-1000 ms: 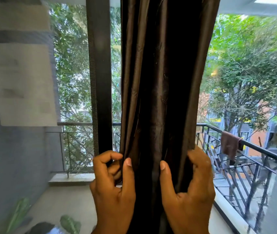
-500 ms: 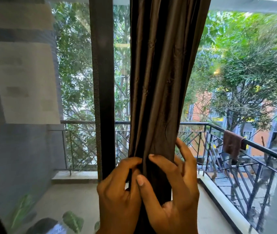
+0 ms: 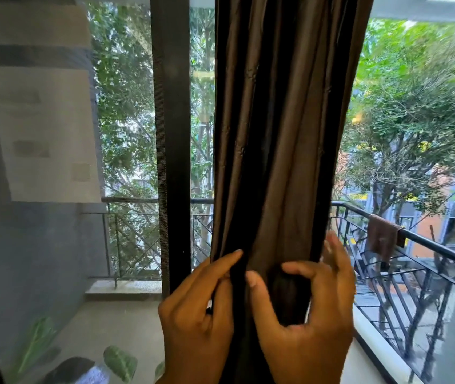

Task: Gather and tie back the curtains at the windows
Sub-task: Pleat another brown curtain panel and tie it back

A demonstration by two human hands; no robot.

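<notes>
A dark brown satin curtain point(image 3: 276, 134) hangs straight down the middle of the view, bunched into a narrow column of folds. My left hand point(image 3: 198, 314) pinches the curtain's left edge between thumb and forefinger at about waist height. My right hand point(image 3: 304, 322) curls around the bundle from the right, thumb in front and fingers reaching behind the fabric. The two hands sit side by side on the gathered part. No tie-back band or cord is visible.
A black window frame post point(image 3: 171, 134) stands just left of the curtain. Beyond the glass lies a balcony with a black metal railing point(image 3: 414, 245) carrying a brown cloth point(image 3: 381, 236). Green leaves point(image 3: 121, 361) show at the lower left, trees outside.
The curtain has been squeezed from a wide spread into a tight bundle. My hands have come together on it. My right hand's fingers have shifted farther around the back.
</notes>
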